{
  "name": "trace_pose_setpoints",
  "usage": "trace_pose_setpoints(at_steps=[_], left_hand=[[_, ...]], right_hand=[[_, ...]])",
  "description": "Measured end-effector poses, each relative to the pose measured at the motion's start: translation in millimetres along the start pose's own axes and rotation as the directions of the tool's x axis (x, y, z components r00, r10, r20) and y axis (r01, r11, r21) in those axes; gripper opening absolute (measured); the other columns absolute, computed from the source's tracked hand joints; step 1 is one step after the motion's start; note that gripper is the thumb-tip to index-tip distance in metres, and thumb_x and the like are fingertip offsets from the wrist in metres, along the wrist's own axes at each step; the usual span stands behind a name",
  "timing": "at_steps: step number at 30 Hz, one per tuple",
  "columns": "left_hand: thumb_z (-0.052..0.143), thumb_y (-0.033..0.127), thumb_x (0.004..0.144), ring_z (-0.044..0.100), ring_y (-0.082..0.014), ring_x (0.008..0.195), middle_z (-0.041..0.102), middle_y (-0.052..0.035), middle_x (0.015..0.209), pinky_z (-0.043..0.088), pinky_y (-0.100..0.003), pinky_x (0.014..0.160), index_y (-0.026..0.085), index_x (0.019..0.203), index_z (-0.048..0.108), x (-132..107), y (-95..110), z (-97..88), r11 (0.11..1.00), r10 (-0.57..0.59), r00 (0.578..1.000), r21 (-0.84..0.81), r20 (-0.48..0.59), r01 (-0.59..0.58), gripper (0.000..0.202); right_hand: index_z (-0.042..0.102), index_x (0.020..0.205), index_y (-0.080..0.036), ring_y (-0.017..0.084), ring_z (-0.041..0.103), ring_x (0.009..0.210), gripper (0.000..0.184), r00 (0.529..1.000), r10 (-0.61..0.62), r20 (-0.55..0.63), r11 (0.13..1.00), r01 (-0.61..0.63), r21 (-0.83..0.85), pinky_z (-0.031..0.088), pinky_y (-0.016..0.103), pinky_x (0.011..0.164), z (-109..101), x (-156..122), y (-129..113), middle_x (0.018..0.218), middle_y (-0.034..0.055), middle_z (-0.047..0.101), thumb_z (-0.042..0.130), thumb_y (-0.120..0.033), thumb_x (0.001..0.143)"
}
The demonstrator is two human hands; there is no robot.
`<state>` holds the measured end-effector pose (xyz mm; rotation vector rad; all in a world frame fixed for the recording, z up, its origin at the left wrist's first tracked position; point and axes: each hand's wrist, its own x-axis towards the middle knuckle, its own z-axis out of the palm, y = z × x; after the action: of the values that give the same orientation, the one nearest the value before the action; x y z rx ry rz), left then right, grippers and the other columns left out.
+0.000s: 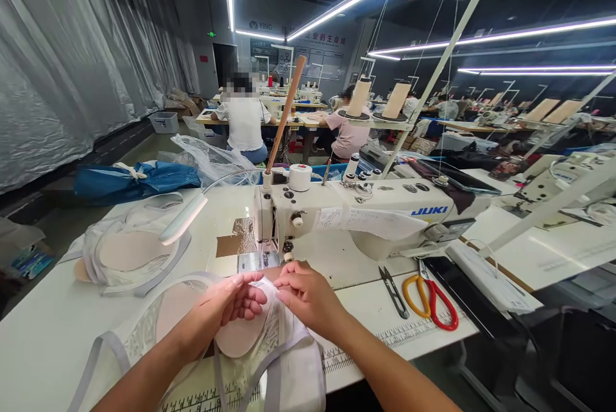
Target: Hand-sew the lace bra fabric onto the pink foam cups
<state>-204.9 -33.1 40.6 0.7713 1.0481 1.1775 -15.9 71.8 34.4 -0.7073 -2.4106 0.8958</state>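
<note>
My left hand (231,303) and my right hand (308,293) meet just in front of the needle of a white JUKI sewing machine (366,216). Both pinch a white lace fabric piece with grey straps (274,348), holding its top edge between curled fingers. A beige padded cup (238,338) shows under the lace below my left hand. The fabric trails down over the table's front edge.
A pile of similar white and beige pieces (129,251) lies at the left. Black thread snips (394,290) and red-and-yellow scissors (433,300) rest right of my hands. A lamp arm (185,216) hangs over the table. Other seated workers (244,120) sit at tables behind.
</note>
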Motion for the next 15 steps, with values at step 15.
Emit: trace_pose_setpoints(at_steps=[15], left_hand=[[0.038, 0.048, 0.095, 0.057, -0.0194, 0.074, 0.064, -0.0050, 0.083, 0.049, -0.032, 0.075, 0.019, 0.115, 0.063, 18, -12, -6.9, 0.781, 0.222, 0.973, 0.608, -0.061, -0.140, 0.043]], right_hand=[[0.061, 0.073, -0.016, 0.010, 0.045, 0.055, 0.024, 0.948, 0.311, 0.063, 0.846, -0.306, 0.436, 0.035, 0.020, 0.052, 23, 14, 18, 0.061, -0.0027, 0.052, 0.054, -0.036, 0.085]])
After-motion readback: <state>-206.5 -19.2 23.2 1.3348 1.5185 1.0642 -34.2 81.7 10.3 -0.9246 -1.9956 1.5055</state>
